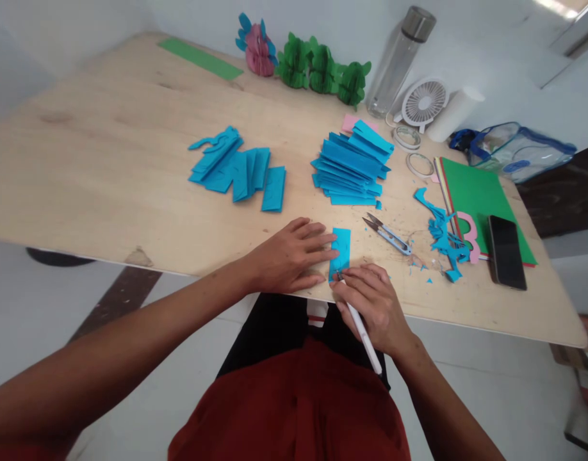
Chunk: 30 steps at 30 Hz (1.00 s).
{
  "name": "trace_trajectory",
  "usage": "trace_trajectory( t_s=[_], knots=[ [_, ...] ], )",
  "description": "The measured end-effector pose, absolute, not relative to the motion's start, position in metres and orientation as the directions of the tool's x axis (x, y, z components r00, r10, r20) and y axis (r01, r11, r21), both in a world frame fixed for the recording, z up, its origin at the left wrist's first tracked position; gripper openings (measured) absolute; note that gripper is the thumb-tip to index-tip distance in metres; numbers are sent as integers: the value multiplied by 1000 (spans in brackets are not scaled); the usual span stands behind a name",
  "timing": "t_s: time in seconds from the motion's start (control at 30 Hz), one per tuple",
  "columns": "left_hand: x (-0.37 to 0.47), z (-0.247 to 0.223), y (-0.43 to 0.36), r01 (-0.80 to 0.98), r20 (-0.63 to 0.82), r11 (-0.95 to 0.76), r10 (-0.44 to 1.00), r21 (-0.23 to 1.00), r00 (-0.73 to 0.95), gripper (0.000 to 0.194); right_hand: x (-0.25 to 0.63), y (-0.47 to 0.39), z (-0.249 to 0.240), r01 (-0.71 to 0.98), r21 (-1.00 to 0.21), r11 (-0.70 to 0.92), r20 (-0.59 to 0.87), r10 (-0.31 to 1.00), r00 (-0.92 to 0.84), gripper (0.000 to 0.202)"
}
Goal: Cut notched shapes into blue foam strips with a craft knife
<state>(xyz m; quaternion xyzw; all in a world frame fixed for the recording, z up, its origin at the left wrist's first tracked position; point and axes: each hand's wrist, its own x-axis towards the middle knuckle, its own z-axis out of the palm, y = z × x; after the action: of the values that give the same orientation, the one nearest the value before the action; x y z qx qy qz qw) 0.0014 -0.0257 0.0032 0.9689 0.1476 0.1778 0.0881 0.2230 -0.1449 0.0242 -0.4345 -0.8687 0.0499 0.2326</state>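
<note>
White pen point(364, 330) clamped in right hand point(371, 304); left fingers point(323, 248), slightly apart, press blue paper point(341, 251) at nine o'clock.

Craft workspace: paper stacks point(354, 165), snips point(387, 235) on wooden table point(130, 160)

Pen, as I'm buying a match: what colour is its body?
The pen is mostly white, clearest in the head view.

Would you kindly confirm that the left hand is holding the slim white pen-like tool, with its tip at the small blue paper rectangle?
Not quite: the head view shows the slim white pen-like tool in the right hand. Its tip is at the small blue paper rectangle, as you say.
</note>
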Motion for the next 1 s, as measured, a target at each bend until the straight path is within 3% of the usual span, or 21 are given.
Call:
trace_trajectory(
  t_s=[0.43, 1.0],
  knots=[
    [3, 6, -26, 266, 289, -938, 324, 223, 901, 43, 222, -145, 23, 727, -294, 621, 361, 776, -517, 26],
    [-7, 3, -35, 295, 491, -916, 396, 272, 776, 27, 223, -145, 22, 715, -313, 626, 375, 773, -512, 25]
  ],
)
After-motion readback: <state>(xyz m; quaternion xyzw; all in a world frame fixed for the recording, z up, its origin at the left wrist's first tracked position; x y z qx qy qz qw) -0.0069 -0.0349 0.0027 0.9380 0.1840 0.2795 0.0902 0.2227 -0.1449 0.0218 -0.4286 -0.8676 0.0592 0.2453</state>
